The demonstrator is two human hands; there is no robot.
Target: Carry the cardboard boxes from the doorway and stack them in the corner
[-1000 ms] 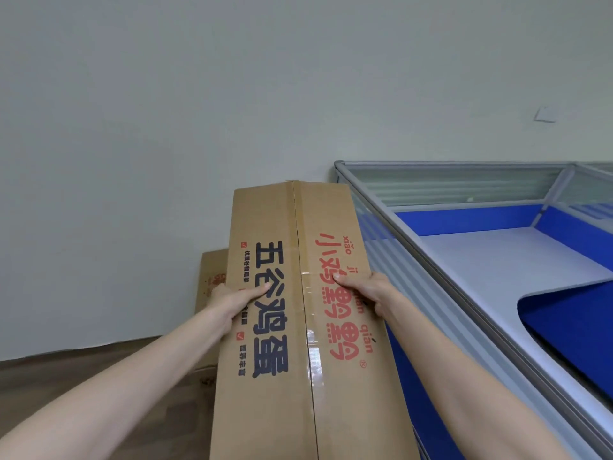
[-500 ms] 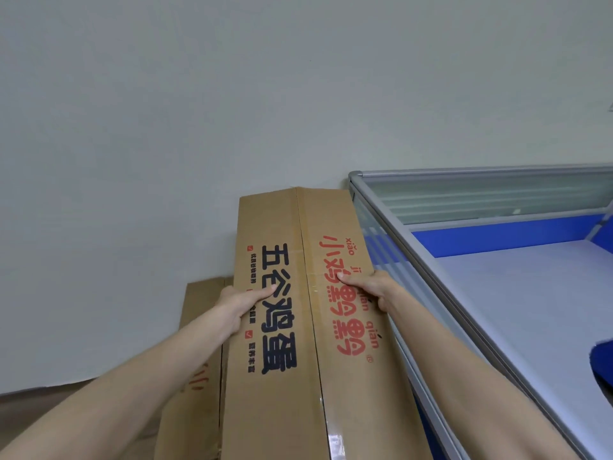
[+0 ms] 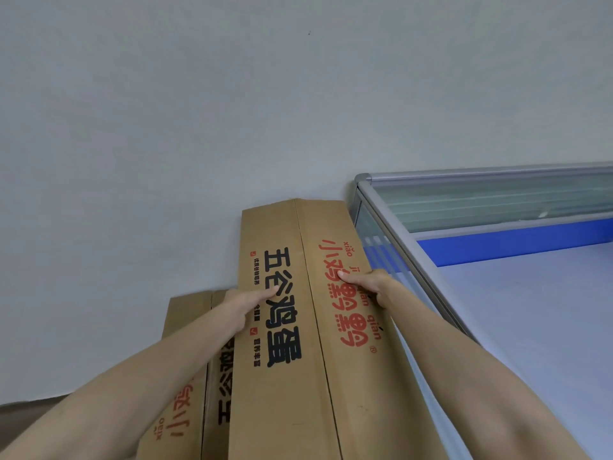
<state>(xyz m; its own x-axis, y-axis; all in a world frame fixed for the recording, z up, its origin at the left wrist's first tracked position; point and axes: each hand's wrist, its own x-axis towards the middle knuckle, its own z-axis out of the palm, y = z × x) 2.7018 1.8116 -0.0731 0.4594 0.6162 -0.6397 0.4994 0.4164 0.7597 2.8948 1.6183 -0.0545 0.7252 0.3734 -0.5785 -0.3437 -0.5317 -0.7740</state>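
Plain pale grey-green wall (image 3: 232, 111), one small dark speck high up. Brown floor (image 3: 20, 415) strip at lower left. At right, desk partition (image 3: 481, 207): aluminium frame, frosted glass, blue panel, beside pale desktop (image 3: 547, 310).

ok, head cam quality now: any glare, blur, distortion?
Head view: even, soft light; box print sharp, no motion blur; faint sheen on the partition's glass strip; wide-angle stretch swells both forearms at the bottom corners; no hard shadows on the wall.
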